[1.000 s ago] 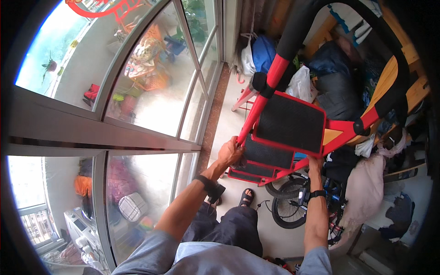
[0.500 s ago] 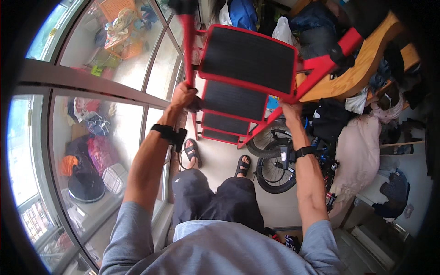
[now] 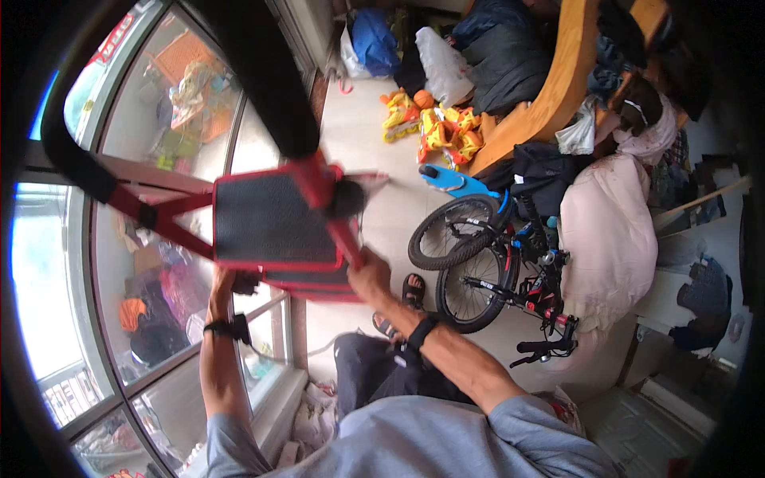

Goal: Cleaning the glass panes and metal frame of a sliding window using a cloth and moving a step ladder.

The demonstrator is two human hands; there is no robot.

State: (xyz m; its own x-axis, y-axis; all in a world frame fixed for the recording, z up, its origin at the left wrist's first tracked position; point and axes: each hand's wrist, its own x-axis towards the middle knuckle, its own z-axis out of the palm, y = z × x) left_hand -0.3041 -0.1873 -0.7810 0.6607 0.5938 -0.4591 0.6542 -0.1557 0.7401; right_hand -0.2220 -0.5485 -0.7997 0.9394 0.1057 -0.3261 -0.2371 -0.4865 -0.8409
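Observation:
Both my hands hold a red stepladder (image 3: 267, 223) with wide black treads, up in front of me at the left. My left hand (image 3: 226, 280) is closed on the frame under the top tread, its fingers partly behind the ladder. On the other side, my right hand (image 3: 369, 276) wraps round a red side rail. The ladder's black padded handrail loop reaches up and to the left across the window. Lower treads are mostly hidden beneath the top one, and the nearest parts are blurred by motion.
Glass window panels (image 3: 263, 151) run along my left, close to the ladder. At right a bicycle (image 3: 478, 279) lies on the floor by a blue board-like thing (image 3: 450, 180). Beyond are yellow-orange inline skates (image 3: 446, 131), an orange ball (image 3: 423, 99), a wooden armrest (image 3: 550, 88) and pink bedding (image 3: 610, 231).
The stepladder has swung left and turned in my hands, toward the window. My right hand has moved left with it; the bicycle and the floor beyond now show uncovered.

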